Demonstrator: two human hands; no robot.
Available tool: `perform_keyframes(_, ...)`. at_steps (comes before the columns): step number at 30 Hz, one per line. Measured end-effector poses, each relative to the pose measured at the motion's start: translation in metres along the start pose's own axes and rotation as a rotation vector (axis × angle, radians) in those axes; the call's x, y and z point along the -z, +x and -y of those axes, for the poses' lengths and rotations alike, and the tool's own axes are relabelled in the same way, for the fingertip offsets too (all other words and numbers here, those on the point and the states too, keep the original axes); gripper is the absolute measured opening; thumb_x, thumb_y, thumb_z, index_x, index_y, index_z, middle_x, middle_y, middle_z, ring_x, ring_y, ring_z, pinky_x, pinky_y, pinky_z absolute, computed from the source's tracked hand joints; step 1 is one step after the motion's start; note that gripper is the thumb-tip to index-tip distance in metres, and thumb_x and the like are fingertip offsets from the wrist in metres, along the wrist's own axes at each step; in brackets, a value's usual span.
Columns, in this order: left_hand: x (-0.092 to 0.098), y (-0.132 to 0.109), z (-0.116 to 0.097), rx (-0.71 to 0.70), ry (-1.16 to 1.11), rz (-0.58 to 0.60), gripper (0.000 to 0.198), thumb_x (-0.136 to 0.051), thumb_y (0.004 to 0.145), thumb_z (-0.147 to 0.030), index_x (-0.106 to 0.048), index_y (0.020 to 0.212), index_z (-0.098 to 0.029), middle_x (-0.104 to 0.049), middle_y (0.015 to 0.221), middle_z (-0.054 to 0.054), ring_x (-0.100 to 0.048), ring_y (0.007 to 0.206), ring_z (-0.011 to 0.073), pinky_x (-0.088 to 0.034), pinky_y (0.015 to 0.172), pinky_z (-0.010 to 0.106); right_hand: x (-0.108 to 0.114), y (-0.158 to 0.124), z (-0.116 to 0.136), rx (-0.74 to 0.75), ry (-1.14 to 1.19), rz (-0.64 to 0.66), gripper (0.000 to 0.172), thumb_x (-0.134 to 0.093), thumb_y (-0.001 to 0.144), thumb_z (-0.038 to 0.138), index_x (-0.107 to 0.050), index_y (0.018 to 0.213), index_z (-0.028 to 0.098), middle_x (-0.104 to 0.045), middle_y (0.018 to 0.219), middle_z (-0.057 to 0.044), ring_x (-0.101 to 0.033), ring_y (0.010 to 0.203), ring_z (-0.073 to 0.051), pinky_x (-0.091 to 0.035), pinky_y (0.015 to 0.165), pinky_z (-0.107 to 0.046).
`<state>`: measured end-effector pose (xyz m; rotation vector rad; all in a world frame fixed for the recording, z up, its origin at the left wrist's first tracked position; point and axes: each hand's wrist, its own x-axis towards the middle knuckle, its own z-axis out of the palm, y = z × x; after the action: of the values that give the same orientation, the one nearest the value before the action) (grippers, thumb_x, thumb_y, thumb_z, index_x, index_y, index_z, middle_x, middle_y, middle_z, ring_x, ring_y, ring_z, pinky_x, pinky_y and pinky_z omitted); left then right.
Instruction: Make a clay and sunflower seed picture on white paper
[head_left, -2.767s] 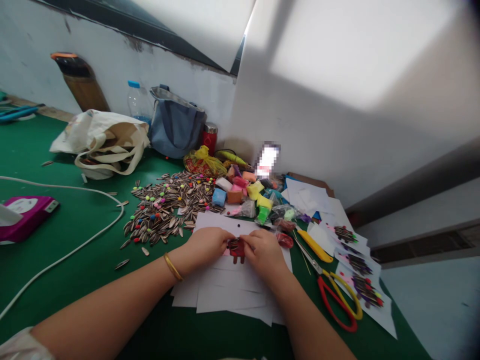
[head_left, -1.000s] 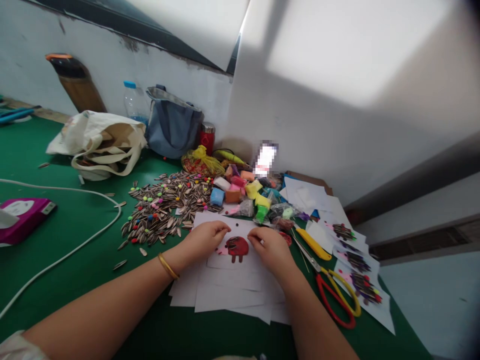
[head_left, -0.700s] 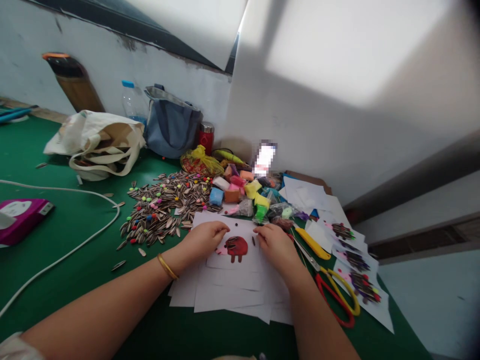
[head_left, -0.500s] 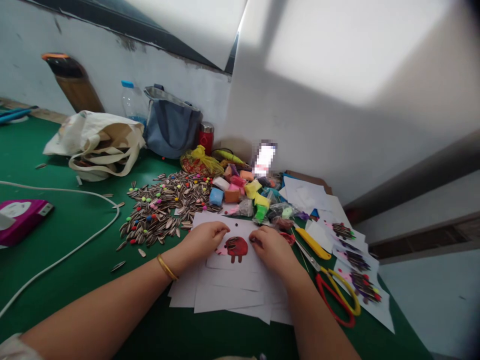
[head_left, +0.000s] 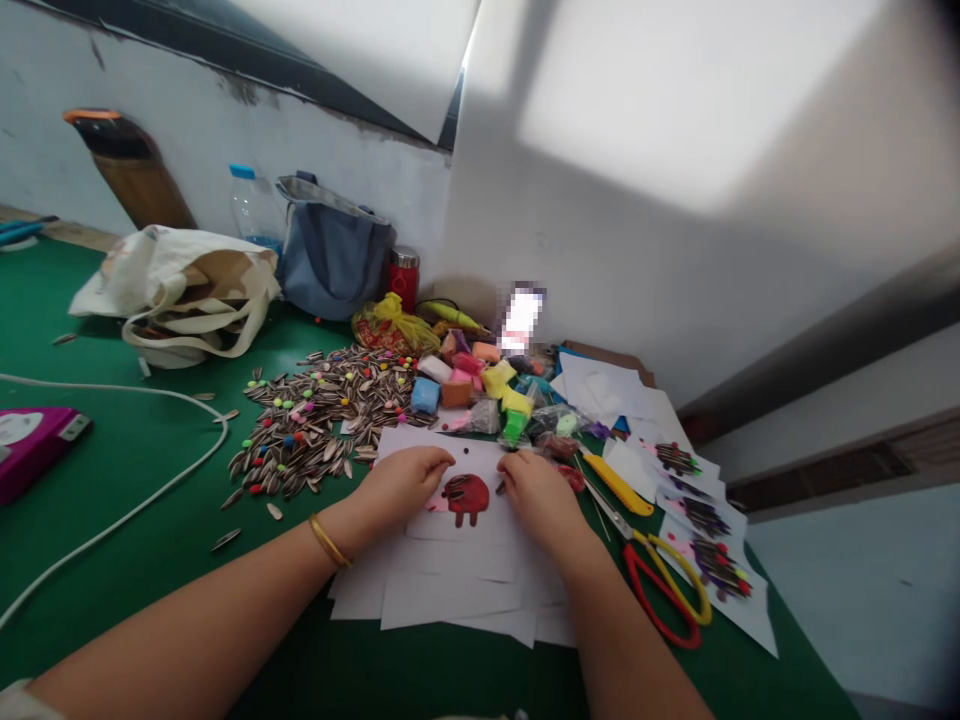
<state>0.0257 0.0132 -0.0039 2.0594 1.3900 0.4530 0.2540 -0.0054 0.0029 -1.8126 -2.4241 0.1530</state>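
A dark red clay hedgehog (head_left: 470,497) with a pink face and brown legs lies on a sheet of white paper (head_left: 450,590), part of a loose stack. A few striped sunflower seeds are stuck in its upper left side. My left hand (head_left: 409,482) rests at the paper's left, thumb and fingers pinched together; whatever they hold is hidden. On the other side, my right hand (head_left: 541,497) is closed at the fingertips, where a small dark sunflower seed (head_left: 501,488) shows. A small dark dot (head_left: 466,451) lies on the paper above the hedgehog.
Sunflower seeds (head_left: 322,410) mixed with coloured beads are heaped at left. Bagged clay pieces (head_left: 495,380) lie behind the paper. Right of my hand are a yellow cutter (head_left: 619,484), scissors (head_left: 664,580) and decorated sheets (head_left: 757,622). A white cable (head_left: 150,515) crosses the left side.
The whole view has shifted slightly, so things appear a little further left. Both hands keep nearly the same place and pose around the hedgehog.
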Motion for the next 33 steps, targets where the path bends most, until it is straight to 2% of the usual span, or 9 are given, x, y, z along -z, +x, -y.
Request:
perform_keyframes(3, 0.0, 0.0, 0.003, -0.01, 0.007, -0.004, 0.036, -0.043, 0.091, -0.027, -0.07, 0.113, -0.021, -0.071, 0.117, 0.006, -0.064, 0.108, 0.0238, -0.048, 0.094, 0.033, 0.006, -0.004, -0.004, 0.016, 0.05, 0.026, 0.021, -0.055, 0.087, 0.011, -0.067, 0.1, 0.022, -0.065, 0.101, -0.006, -0.059, 0.098, -0.02, -0.04, 0.078, -0.027)
perform_keyframes(8, 0.0, -0.001, 0.006, -0.021, 0.023, -0.014, 0.036, -0.042, 0.091, -0.028, -0.07, 0.114, -0.021, -0.071, 0.118, 0.006, -0.064, 0.109, 0.0237, -0.048, 0.095, 0.033, 0.005, -0.006, -0.005, 0.057, 0.049, 0.054, 0.008, -0.06, 0.088, 0.017, -0.066, 0.09, 0.022, -0.064, 0.097, -0.006, -0.059, 0.093, -0.019, -0.04, 0.077, -0.027)
perform_keyframes(13, 0.002, -0.002, 0.004, -0.012, 0.061, -0.004, 0.036, -0.044, 0.091, -0.028, -0.07, 0.115, -0.021, -0.071, 0.118, 0.006, -0.064, 0.108, 0.0232, -0.047, 0.095, 0.032, 0.002, -0.003, -0.003, -0.005, -0.008, 0.05, 0.01, -0.055, 0.091, 0.017, -0.065, 0.089, 0.019, -0.067, 0.092, -0.008, -0.062, 0.084, -0.021, -0.038, 0.07, -0.028)
perform_keyframes(16, 0.003, -0.002, 0.003, -0.005, 0.087, 0.014, 0.037, -0.043, 0.091, -0.028, -0.07, 0.115, -0.021, -0.071, 0.118, 0.006, -0.064, 0.109, 0.0236, -0.047, 0.096, 0.032, 0.006, -0.003, 0.0, -0.03, 0.104, 0.034, 0.012, -0.054, 0.091, 0.015, -0.065, 0.091, 0.02, -0.069, 0.09, -0.005, -0.063, 0.082, -0.019, -0.038, 0.069, -0.027)
perform_keyframes(20, 0.003, -0.002, 0.004, -0.023, 0.103, 0.014, 0.038, -0.042, 0.091, -0.027, -0.069, 0.116, -0.022, -0.072, 0.117, 0.006, -0.065, 0.108, 0.0244, -0.048, 0.094, 0.033, 0.005, -0.004, 0.009, 0.043, 0.279, -0.027, 0.018, -0.054, 0.09, 0.013, -0.068, 0.096, 0.023, -0.07, 0.095, -0.003, -0.062, 0.089, -0.018, -0.04, 0.074, -0.025)
perform_keyframes(25, 0.002, -0.003, 0.003, -0.041, 0.122, 0.027, 0.038, -0.041, 0.091, -0.026, -0.069, 0.116, -0.021, -0.072, 0.116, 0.007, -0.065, 0.107, 0.0253, -0.048, 0.093, 0.034, -0.002, -0.003, 0.021, 0.086, 0.38, -0.009, 0.028, -0.052, 0.084, 0.006, -0.071, 0.094, 0.023, -0.07, 0.092, -0.001, -0.061, 0.087, -0.017, -0.04, 0.074, -0.025)
perform_keyframes(30, 0.002, -0.003, 0.004, -0.041, 0.123, 0.029, 0.038, -0.041, 0.091, -0.026, -0.069, 0.116, -0.021, -0.072, 0.117, 0.007, -0.065, 0.107, 0.0257, -0.049, 0.093, 0.035, -0.002, -0.002, 0.027, 0.045, 0.37, -0.014, 0.02, -0.055, 0.084, 0.009, -0.068, 0.085, 0.024, -0.07, 0.085, 0.001, -0.06, 0.08, -0.016, -0.036, 0.068, -0.025)
perform_keyframes(33, 0.002, -0.003, 0.003, -0.034, 0.121, 0.031, 0.038, -0.042, 0.091, -0.026, -0.069, 0.116, -0.021, -0.072, 0.116, 0.007, -0.065, 0.107, 0.0253, -0.048, 0.093, 0.035, -0.002, -0.002, 0.028, 0.056, 0.342, -0.042, 0.016, -0.057, 0.085, 0.011, -0.068, 0.083, 0.023, -0.068, 0.085, 0.001, -0.058, 0.082, -0.016, -0.036, 0.069, -0.026)
